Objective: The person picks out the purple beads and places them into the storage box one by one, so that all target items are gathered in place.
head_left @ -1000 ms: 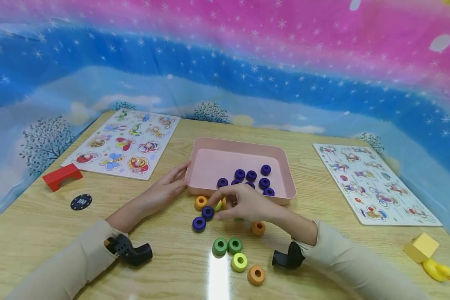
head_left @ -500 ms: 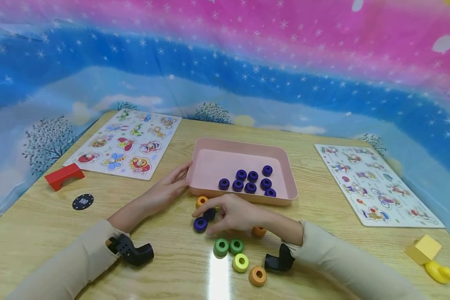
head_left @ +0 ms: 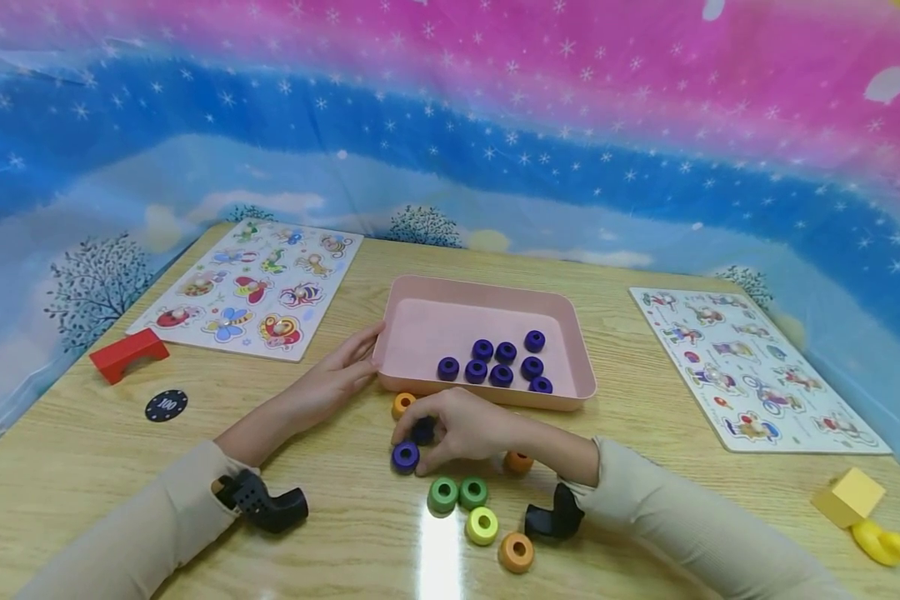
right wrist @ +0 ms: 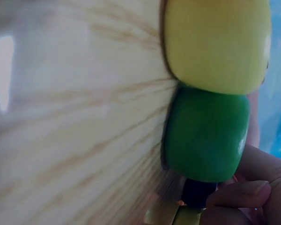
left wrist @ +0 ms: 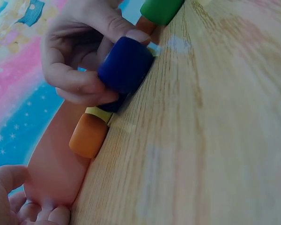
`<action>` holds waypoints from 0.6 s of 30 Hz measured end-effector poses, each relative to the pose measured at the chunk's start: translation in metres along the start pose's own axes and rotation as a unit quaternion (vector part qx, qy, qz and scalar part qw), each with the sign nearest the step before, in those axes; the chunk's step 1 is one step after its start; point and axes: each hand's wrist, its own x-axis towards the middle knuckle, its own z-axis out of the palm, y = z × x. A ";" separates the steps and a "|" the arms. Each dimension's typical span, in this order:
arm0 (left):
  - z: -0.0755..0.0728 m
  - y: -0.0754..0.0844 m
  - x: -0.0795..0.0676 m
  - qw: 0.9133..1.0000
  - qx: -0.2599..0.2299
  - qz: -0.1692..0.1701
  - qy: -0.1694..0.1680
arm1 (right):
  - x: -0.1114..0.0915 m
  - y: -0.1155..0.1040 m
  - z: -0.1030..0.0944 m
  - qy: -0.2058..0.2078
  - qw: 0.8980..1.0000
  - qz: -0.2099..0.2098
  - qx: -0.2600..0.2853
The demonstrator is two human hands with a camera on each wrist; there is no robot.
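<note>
My right hand pinches a dark blue wooden bead between thumb and fingers, low over the table. In the left wrist view, this bead leans at a tilt between thumb and fingertips. A second dark blue bead lies partly hidden under the hand, with an orange bead just behind. My left hand rests its fingers against the left end of a pink tray. Several dark blue beads lie inside the tray, toward its front right.
Green beads, a yellow bead and an orange bead stand in front of the right hand. Picture puzzle boards flank the tray. A red block and black chip lie left; a yellow block and duck right.
My right hand has moved left and toward me from the bead beside the tray, and its fingers have closed on the front dark blue bead. The left hand stays at the tray.
</note>
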 end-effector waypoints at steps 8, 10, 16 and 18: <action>0.000 0.001 -0.002 1.000 0.012 -0.006 0.005 | 0.001 -0.004 0.000 -0.015 1.000 -0.021 0.001; -0.001 0.002 -0.002 1.000 0.015 -0.008 0.008 | 0.003 -0.006 0.001 -0.024 0.999 -0.027 -0.003; 0.000 0.001 -0.001 1.000 0.013 -0.006 0.011 | 0.007 -0.009 0.004 -0.036 0.999 -0.027 -0.019; 0.001 0.001 -0.001 1.000 0.015 -0.006 0.011 | 0.007 -0.010 0.003 -0.037 0.999 -0.024 -0.020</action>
